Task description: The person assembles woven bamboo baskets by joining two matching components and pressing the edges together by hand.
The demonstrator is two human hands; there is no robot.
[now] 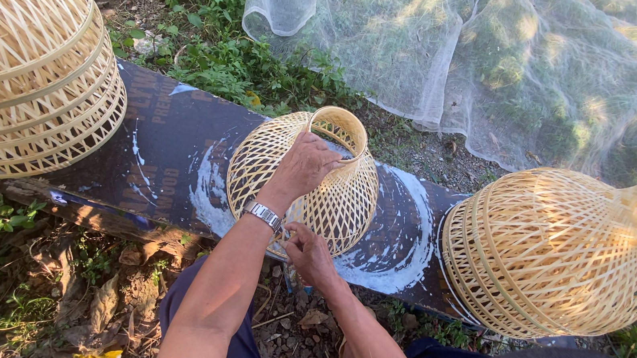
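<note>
1. Could roll off the dark board (170, 157): the small woven bamboo shade (328, 194) lies on its side across the plank, rounded wall down, narrow neck ring pointing away, so a lapse of either hand likely lets it tip toward the gravel beyond.
2. Might crush or spring thin strips: the weave is open and light, and pressure from above looks enough to bend the lattice near the neck.
3. Risk of picking up the white smears on the board: the shade rests right on the chalky patch.
4. Could knock the large woven shade (571, 253) lying on its side near the board's right end, touching its edge, if the small one swings right.
5. Left hand (302, 165): forearm stretched forward, metal wristwatch (264, 214) showing, palm down, fingers loosely curled over the top of the shade by the neck ring, pressing rather than clenching.
6. Right hand (310, 251): lower and closer in, fingers bent against the wide bottom rim; whether pinching a strip or only touching, cannot tell.
7. Elsewhere: stacked woven baskets (16, 86) at the board's left end, white netting (496, 44) spread on the grass beyond.
</note>
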